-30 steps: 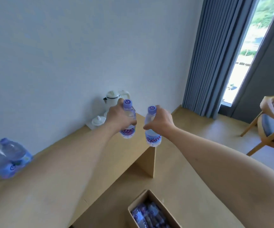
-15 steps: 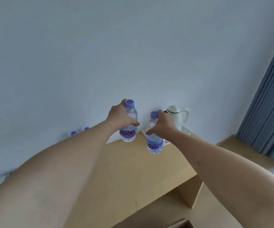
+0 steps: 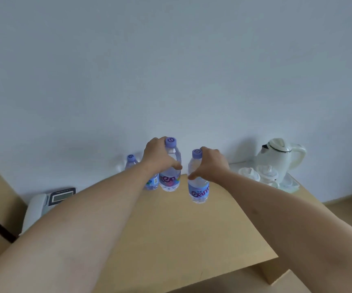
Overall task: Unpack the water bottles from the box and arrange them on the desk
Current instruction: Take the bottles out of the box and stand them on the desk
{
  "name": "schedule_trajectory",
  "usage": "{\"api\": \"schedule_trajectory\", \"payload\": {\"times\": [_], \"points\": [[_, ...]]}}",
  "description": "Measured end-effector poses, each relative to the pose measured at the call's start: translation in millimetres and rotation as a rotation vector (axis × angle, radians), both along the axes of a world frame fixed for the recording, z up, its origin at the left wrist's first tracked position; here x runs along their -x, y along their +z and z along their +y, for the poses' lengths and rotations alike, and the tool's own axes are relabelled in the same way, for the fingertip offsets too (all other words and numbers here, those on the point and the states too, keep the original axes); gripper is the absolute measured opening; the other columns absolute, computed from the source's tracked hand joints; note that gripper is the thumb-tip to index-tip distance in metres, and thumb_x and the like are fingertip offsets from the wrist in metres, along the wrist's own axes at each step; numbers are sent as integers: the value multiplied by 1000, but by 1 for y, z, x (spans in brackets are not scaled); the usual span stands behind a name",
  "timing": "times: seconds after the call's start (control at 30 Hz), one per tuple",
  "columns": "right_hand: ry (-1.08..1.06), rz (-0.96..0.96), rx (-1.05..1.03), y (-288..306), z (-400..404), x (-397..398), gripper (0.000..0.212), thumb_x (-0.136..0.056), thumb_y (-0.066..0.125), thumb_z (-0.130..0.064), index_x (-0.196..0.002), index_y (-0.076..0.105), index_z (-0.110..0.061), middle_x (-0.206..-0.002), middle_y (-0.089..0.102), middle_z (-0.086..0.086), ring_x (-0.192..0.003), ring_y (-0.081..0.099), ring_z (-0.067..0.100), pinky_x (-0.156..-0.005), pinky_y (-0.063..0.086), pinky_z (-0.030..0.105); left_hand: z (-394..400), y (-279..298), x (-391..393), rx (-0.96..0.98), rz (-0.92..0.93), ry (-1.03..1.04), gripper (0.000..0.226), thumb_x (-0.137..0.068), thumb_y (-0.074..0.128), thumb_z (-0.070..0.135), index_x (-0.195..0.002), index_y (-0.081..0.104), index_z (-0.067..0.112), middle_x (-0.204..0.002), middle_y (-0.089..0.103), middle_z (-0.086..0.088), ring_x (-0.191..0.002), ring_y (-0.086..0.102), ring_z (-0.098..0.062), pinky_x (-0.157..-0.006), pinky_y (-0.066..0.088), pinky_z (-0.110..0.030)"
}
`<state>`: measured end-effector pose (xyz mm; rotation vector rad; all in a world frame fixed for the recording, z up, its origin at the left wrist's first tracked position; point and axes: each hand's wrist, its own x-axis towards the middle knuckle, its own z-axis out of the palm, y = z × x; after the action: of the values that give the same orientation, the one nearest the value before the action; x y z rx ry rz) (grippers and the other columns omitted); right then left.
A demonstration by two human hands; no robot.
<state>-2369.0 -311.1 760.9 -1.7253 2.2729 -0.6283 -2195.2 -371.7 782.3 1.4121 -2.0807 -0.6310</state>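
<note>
1. A desk phone (image 3: 44, 203) lies far left of the kettle (image 3: 276, 160), at the left end of the desk (image 3: 170, 240). The left forearm cuts off its lower right part, and its screen is too blurred to read.
2. A standing bottle (image 3: 131, 160) sits well left of the kettle, against the wall. Only its purple cap, its shoulder and a strip of label show, since the left wrist covers the rest. It stood further off to the left half a second ago, as the view has swung leftward.
3. The left hand (image 3: 160, 157) grips the left bottle (image 3: 170, 176) around its upper body, thumb across the front. The bottle stands upright, left of the kettle, with its base at or just above the desk; I cannot tell which. Its label shows pink letters like "ten", partly hidden.
4. The right hand (image 3: 211, 166) grips the right bottle (image 3: 198, 187) near the shoulder, the fingers hiding its far side. This bottle is nearer the kettle and further forward than the left one. Its blue label reads "Gan", with the rest wrapping out of sight.
5. White cups (image 3: 257, 175) sit on a clear tray (image 3: 289, 185) directly in front of the kettle; their details blur. The kettle now sits further right in the view than before.
6. The box seen a second ago is out of frame.
</note>
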Motion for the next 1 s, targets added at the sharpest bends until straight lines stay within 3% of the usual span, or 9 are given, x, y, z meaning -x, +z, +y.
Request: {"api": "schedule_trajectory", "payload": {"times": [0.07, 0.3, 0.43, 0.53, 0.63, 0.7, 0.87, 1.0], "points": [[43, 14, -33, -11, -24, 4, 76, -41, 90, -46, -100, 50, -21, -91, 57, -2, -83, 57, 20, -61, 46, 28, -16, -12, 6, 10, -34, -10, 62, -42, 90, 35, -88, 51, 24, -84, 55, 5, -75, 53, -16, -53, 35, -22], [134, -54, -94, -55, -92, 30, 67, -46, 90, -34, -98, 50, -19, -89, 57, -2, -79, 55, 20, -56, 40, 25, -72, -50, 32, 0, -206, -14, 65, -47, 83, 24, -95, 38, 23, -76, 49, 3, -63, 43, -18, -54, 40, -31], [153, -112, -126, -79, -119, 39, 61, -50, 88, -25, -98, 52, -15, -89, 58, 0, -78, 57, 22, -56, 42, 25, -94, -69, 41, 68, -373, -64, 48, -58, 70, 12, -88, 33, 20, -67, 40, 3, -58, 36, -21, -45, 26, -30], [136, -168, -119, -96, -132, 42, 55, -51, 86, -22, -94, 51, -14, -85, 57, 0, -76, 58, 22, -54, 45, 27, -104, -83, 48, 96, -468, -83, 42, -61, 65, 6, -87, 34, 15, -74, 46, -3, -64, 42, -25, -46, 24, -31], [122, -229, -98, -107, -142, 38, 55, -54, 85, -19, -98, 53, -12, -87, 61, 3, -80, 60, 24, -65, 54, 36, -110, -95, 52, 134, -510, -68, 40, -63, 62, 0, -88, 34, 14, -83, 50, -8, -73, 47, -28, -48, 23, -32], [114, -249, -80, -113, -149, 35, 55, -55, 85, -19, -100, 53, -12, -87, 61, 2, -80, 59, 23, -66, 53, 35, -114, -102, 52, 161, -541, -57, 40, -65, 60, -2, -88, 33, 15, -87, 50, -9, -74, 45, -26, -48, 19, -32], [105, -229, -52, -125, -163, 26, 54, -57, 84, -18, -100, 53, -10, -85, 61, 3, -77, 57, 23, -62, 48, 31, -130, -111, 48, 249, -639, -59, 35, -66, 62, 5, -86, 36, 17, -96, 49, -9, -83, 49, -29, -63, 28, -34], [63, -246, -7, -129, -170, 26, 48, -57, 80, -15, -97, 54, -10, -83, 62, 2, -75, 56, 23, -64, 51, 34, -138, -115, 50, 250, -597, -46, 34, -66, 61, 2, -86, 37, 16, -97, 49, -11, -86, 48, -30, -63, 28, -34]]}}
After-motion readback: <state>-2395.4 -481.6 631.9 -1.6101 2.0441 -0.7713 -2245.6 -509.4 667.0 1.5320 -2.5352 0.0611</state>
